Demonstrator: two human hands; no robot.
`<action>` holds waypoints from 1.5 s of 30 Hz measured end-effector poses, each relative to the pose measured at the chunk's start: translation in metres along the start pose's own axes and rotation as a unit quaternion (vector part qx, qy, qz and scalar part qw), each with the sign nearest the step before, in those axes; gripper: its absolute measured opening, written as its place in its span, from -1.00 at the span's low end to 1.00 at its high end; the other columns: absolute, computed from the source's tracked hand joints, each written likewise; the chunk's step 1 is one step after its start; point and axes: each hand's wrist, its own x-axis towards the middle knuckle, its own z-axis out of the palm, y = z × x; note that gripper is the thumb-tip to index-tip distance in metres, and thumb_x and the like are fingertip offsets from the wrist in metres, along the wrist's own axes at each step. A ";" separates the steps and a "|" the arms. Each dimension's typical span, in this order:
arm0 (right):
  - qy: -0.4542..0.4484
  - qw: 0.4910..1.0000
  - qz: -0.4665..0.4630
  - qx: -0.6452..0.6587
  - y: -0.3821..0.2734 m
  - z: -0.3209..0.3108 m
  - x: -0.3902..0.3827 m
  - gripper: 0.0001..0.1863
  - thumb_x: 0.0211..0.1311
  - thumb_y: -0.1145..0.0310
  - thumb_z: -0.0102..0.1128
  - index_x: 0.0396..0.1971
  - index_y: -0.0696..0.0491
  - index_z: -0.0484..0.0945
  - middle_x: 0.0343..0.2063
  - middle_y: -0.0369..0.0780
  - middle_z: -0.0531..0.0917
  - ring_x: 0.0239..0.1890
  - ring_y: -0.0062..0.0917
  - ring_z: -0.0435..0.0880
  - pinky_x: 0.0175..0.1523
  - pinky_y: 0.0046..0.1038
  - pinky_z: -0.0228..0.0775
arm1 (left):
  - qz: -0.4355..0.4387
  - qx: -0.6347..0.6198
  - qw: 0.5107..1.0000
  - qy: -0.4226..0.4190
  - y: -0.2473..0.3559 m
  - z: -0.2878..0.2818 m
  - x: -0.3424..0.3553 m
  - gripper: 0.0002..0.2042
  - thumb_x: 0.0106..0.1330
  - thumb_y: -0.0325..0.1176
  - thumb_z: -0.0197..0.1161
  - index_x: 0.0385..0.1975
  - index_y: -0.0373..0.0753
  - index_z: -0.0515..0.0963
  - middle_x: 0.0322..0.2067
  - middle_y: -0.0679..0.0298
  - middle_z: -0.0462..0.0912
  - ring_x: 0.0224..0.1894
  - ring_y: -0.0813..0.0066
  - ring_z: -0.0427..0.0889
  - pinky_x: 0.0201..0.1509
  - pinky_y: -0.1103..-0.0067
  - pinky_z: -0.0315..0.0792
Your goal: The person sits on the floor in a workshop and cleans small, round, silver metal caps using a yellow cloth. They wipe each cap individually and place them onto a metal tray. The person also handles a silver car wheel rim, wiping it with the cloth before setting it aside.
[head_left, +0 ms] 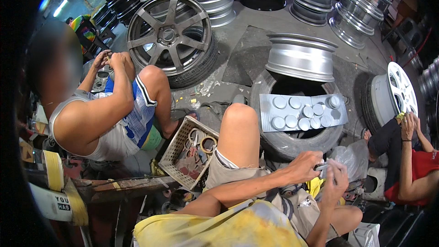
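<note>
In front of my lap, my left hand is closed around a small dark, slim piece with a silvery end. Its exact kind does not show. Close beside it, my right hand has its fingers bent in a pinch at a pale piece, too blurred to name. Just beyond both hands, a grey sheet rests across a tire. Several round silver-grey wheel caps lie on that sheet. A crumpled clear plastic bag is next to my right hand.
A silver rim stands behind the caps. Left of my knee, a beige basket holds tape rolls. A co-worker sits at left by a dark spoked wheel; another works on a white wheel. Rims are stacked behind.
</note>
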 end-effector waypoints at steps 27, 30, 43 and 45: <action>0.042 0.997 -0.009 -0.067 -0.017 -0.010 0.010 -0.76 0.36 0.53 0.16 -0.08 0.26 0.71 -0.20 -0.08 0.68 -0.12 -0.26 0.67 0.01 -0.30 0.49 | -0.194 -0.535 0.814 -0.118 -0.015 0.011 0.009 -0.82 0.45 -0.32 0.34 -0.15 -0.31 0.64 -0.23 0.38 0.70 -0.17 0.67 0.66 -0.03 0.69 0.54; 0.053 0.995 -0.036 -0.072 -0.023 -0.009 0.014 -0.76 0.37 0.53 0.16 -0.06 0.25 0.71 -0.15 -0.05 0.67 -0.13 -0.24 0.67 -0.01 -0.28 0.50 | -0.224 -0.608 0.755 -0.103 -0.013 0.010 0.011 -0.82 0.46 -0.33 0.32 -0.10 -0.30 0.65 -0.18 0.33 0.72 -0.17 0.64 0.68 0.00 0.65 0.59; 0.135 0.961 -0.142 -0.197 -0.019 0.007 -0.019 -0.75 0.26 0.56 0.25 -0.09 0.18 0.74 -0.11 -0.08 0.66 -0.06 -0.17 0.59 0.04 -0.19 0.43 | -0.271 -0.616 0.738 -0.054 -0.003 0.010 0.007 -0.82 0.49 -0.31 0.29 -0.09 -0.27 0.64 -0.21 0.28 0.75 -0.18 0.61 0.72 -0.08 0.67 0.62; 0.141 0.960 -0.142 -0.195 -0.017 0.007 -0.023 -0.75 0.26 0.54 0.26 -0.08 0.17 0.74 -0.10 -0.08 0.66 -0.05 -0.17 0.59 0.04 -0.18 0.43 | -0.263 -0.610 0.745 -0.061 -0.004 0.013 0.007 -0.82 0.49 -0.31 0.28 -0.07 -0.27 0.63 -0.20 0.29 0.75 -0.18 0.61 0.72 -0.11 0.68 0.61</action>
